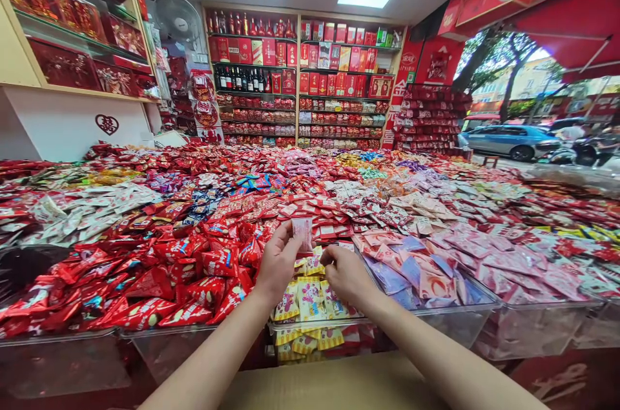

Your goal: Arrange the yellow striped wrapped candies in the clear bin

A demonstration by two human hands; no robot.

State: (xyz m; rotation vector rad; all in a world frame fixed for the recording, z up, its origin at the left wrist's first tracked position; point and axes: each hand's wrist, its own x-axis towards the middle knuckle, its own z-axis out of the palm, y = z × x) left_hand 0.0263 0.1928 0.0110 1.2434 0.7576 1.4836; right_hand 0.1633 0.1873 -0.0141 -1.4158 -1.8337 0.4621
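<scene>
My left hand (281,259) is closed, pinching a small pale pink and white packet (303,233) between thumb and fingers, held upright above the candy. To its right, my right hand (347,273) hovers with curled fingers over yellow candy packets (310,298); what its fingertips hold, if anything, is hidden. The yellow packets fill a clear plastic bin (317,326) directly below both hands. Red cone-shaped wrapped sweets (181,277) lie left of my left hand. Right of my right hand are pink and lilac packets (411,271).
A brown cardboard surface (334,384) lies beneath my forearms, before the bins. More heaped sweets stretch back towards wall shelves (298,74) of bottles and red boxes. A wall fan (177,18) is at left. On the right, the street shows a blue car (511,140).
</scene>
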